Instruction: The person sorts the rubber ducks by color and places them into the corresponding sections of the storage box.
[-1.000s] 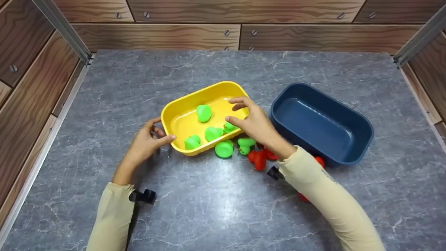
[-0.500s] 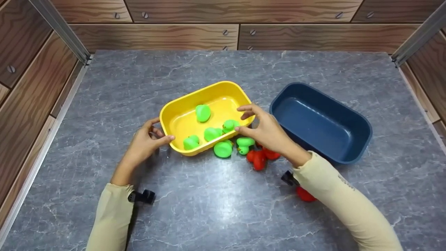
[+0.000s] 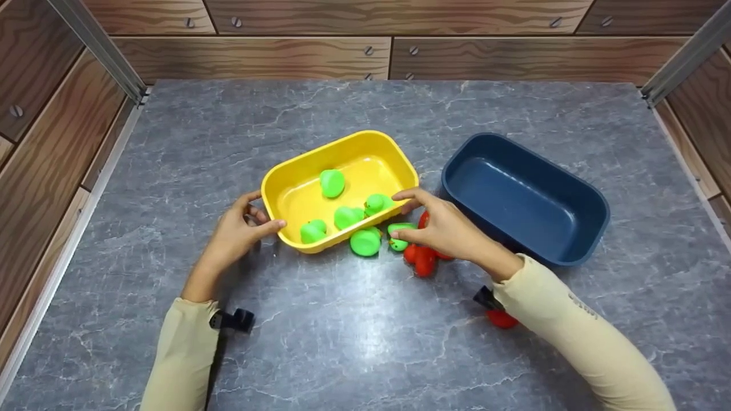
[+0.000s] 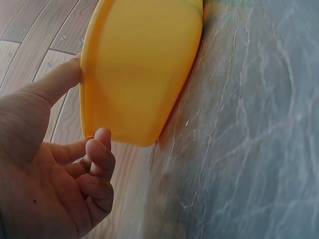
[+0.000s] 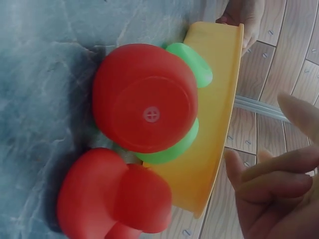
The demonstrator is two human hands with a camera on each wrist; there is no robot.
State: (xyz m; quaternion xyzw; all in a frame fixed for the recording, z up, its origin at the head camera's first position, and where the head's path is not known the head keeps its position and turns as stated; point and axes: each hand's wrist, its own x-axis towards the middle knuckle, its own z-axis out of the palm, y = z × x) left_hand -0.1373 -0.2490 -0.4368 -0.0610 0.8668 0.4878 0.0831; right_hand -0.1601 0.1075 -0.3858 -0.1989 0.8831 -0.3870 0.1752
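in the head view, the left hand [image 3: 240,231] holds the yellow tub [image 3: 374,174] at its 8 o'clock end, thumb at the rim, and has kept that place. the right hand [image 3: 448,228] has moved: a second ago it was over the tub's inside, then at its rim, and now it is outside, at the tub's 4 o'clock, empty, thumb and fingers spread apart at the near duck [image 3: 399,245]. so the work seems to have turned from the four green ducks [image 3: 332,183] inside to those on the desk [image 3: 320,342]. whether the thumb touches the near duck i cannot tell.

the near duck lies just outside the tub's 5 o'clock wall; its head points to about 6 o'clock, its beak to about 9, and its body's long axis seems to run roughly 9 to 3. another loose duck [image 3: 365,242] lies at its 9 o'clock, red ducks [image 3: 424,260] at 4 to 5. the yellow tub's long axis runs 8 to 2, the blue tub's [image 3: 514,205] 10 to 4.

in the left wrist view, two digits reach the yellow tub's rim; the other fingers curl clear of it.

in the right wrist view, the right hand sits at 4 o'clock, fingers bent, nothing between them; red ducks fill 8 to 10 o'clock, partly hiding green ones beside the yellow tub
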